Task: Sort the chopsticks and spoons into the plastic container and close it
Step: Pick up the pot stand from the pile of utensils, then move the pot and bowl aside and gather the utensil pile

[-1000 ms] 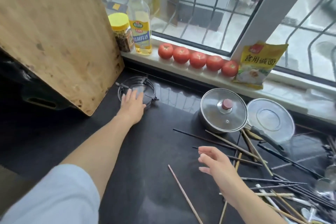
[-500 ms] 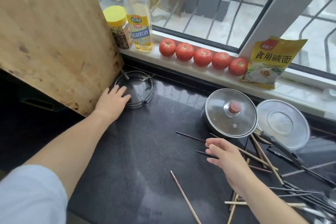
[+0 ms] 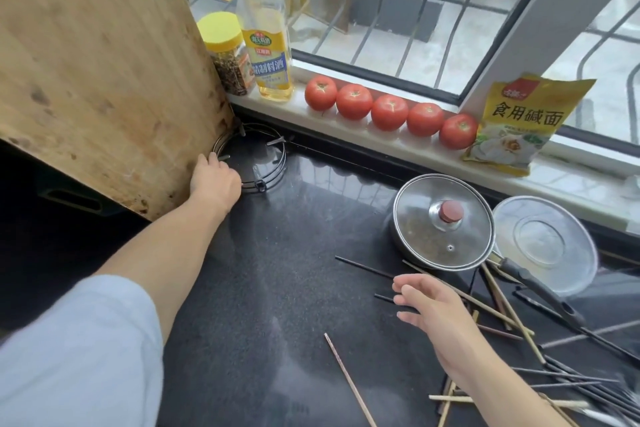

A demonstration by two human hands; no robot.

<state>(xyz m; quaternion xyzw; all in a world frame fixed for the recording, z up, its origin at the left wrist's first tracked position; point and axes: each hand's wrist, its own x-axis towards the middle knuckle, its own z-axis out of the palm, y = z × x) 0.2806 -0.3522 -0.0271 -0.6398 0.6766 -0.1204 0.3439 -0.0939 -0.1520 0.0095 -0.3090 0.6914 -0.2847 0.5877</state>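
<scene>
Several wooden and black chopsticks [image 3: 502, 308] lie scattered on the dark counter at the right, some under the pan handle. One brown chopstick [image 3: 349, 381] lies alone nearer the front. My right hand [image 3: 433, 308] hovers over the left end of the pile with its fingers spread, holding nothing. My left hand [image 3: 214, 180] is stretched out to the far left. It touches the lower corner of the wooden cutting board [image 3: 104, 80], beside a black wire ring [image 3: 266, 163]. No plastic container is in view, and spoons cannot be made out.
A small pan with a glass lid [image 3: 443, 222] and a clear round lid [image 3: 543, 239] sit behind the chopsticks. On the window sill stand a yellow-capped jar [image 3: 225, 55], an oil bottle [image 3: 266, 38], several tomatoes [image 3: 389, 113] and a yellow bag [image 3: 519, 125].
My left hand slid left off the wire ring to the cutting board's corner. My right hand stayed open over the chopsticks. The view shifted a little to the left.
</scene>
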